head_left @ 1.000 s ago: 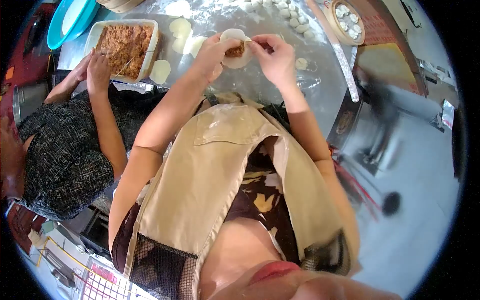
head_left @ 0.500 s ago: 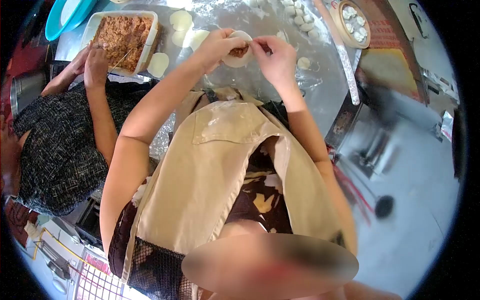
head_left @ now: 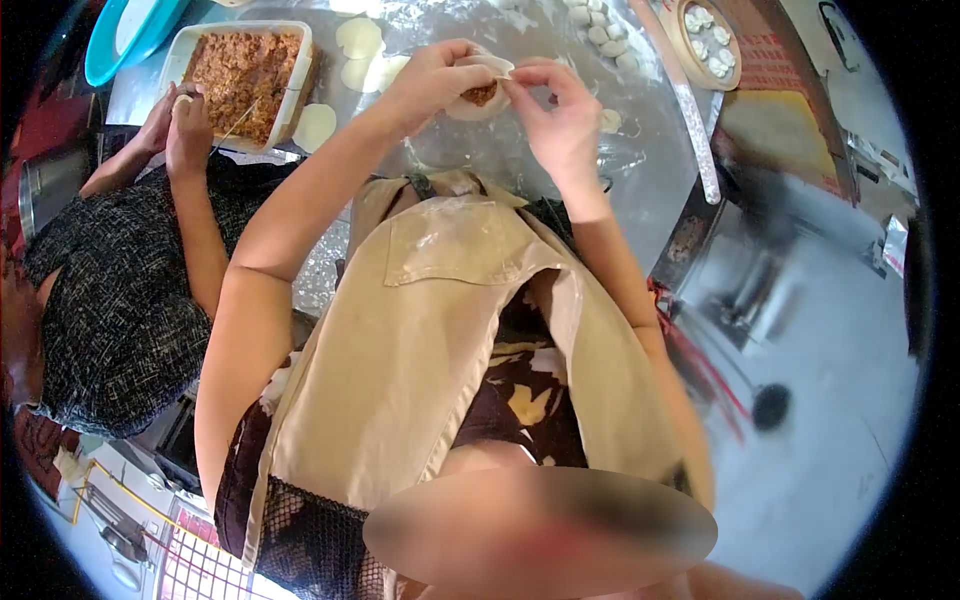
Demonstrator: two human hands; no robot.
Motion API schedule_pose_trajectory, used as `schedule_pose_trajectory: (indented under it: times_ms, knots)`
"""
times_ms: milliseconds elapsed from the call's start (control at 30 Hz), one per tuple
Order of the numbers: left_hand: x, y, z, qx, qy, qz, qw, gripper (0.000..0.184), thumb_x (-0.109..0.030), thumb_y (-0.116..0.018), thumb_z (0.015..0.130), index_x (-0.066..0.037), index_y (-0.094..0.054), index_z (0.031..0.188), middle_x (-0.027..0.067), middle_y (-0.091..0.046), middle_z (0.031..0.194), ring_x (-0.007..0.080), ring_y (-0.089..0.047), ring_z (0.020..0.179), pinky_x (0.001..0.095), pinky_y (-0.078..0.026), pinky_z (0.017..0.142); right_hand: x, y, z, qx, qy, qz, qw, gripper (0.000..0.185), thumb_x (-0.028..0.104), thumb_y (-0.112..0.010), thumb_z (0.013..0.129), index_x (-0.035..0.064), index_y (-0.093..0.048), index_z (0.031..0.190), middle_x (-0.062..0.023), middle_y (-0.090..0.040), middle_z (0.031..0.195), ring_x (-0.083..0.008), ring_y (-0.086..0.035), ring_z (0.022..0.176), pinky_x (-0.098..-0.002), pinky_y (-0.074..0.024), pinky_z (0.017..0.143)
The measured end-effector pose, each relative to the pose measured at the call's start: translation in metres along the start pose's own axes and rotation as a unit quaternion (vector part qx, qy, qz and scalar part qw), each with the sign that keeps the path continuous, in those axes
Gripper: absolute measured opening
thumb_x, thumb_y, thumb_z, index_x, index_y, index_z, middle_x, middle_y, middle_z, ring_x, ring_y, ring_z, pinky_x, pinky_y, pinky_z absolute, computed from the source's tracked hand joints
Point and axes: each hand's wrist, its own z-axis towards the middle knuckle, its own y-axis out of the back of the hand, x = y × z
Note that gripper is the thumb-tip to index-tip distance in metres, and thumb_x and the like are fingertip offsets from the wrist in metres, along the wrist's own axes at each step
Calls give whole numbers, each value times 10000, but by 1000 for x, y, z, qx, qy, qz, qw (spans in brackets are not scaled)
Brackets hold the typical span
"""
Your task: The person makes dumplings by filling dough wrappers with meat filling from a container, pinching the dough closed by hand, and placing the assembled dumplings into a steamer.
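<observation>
A round dough wrapper point(head_left: 470, 110) with reddish-brown filling point(head_left: 482, 95) in its middle is held up over the worktop. My left hand point(head_left: 436, 88) cups it from the left, thumb lying over the wrapper close to the filling. On the other side, my right hand point(head_left: 556, 108) pinches the wrapper's edge between thumb and forefinger. That edge is drawn up into a small fold, while the filling still shows. Flat dough rounds point(head_left: 358, 38) lie on the floured worktop beyond my left hand.
A plastic tub of filling point(head_left: 308, 72) stands at left, beside a co-worker's hands point(head_left: 185, 130), which hold a piece of dough. Right of me are a long floured rolling pin point(head_left: 690, 125), a steamer basket of pleated buns point(head_left: 735, 68) and several dough pieces point(head_left: 607, 38).
My right hand has turned slightly and the wrapper's upper edge is now gathered into a fold at its fingertips. A pale piece of dough now shows in the co-worker's hands.
</observation>
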Motion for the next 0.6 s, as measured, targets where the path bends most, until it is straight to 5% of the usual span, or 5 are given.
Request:
schedule_pose_trajectory:
  times_ms: [67, 167, 300, 500, 600]
  knots:
    - [-4, 0, -1, 14, -13, 38, 999, 286, -175, -574, 802, -13, -573, 1038, 49, -593, 924, 104, -563, 823, 238, -455, 751, -1, -5, 2, -43, 71, -42, 996, 77, 82, -666, 723, 64, -645, 795, -78, -648, 792, -226, -635, 759, -295, -489, 671]
    - [-4, 1, 1, 12, -13, 44, 999, 284, -177, -574, 790, -11, -583, 1021, 43, -595, 906, 99, -557, 815, 234, -452, 731, 5, -2, -1, -38, 47, -94, 994, 75, 82, -664, 724, 62, -641, 793, -75, -648, 813, -254, -624, 742, -329, -487, 684]
    - [-7, -1, 2, 12, -3, 44, 999, 285, -183, -580, 781, -10, -584, 1008, 44, -599, 903, 96, -556, 810, 237, -453, 722, 5, -1, 3, -84, 31, 9, 996, 79, 87, -667, 715, 57, -635, 781, -72, -644, 780, -265, -610, 717, -346, -482, 678]
    - [-13, 7, 5, 76, 11, 164, 983, 294, -214, -594, 773, -18, -581, 992, 50, -601, 899, 115, -564, 807, 251, -455, 720, -3, 6, 6, 44, 98, -111, 988, 111, 72, -668, 690, 41, -628, 788, -77, -617, 716, -248, -603, 688, -344, -480, 657]
    - [-14, 4, 4, -2, 8, 109, 994, 283, -215, -586, 781, -14, -573, 979, 54, -608, 855, 121, -572, 790, 258, -455, 715, 1, 6, 6, 32, 75, -88, 993, 101, 67, -665, 681, 31, -623, 766, -85, -617, 726, -241, -601, 681, -329, -484, 644]
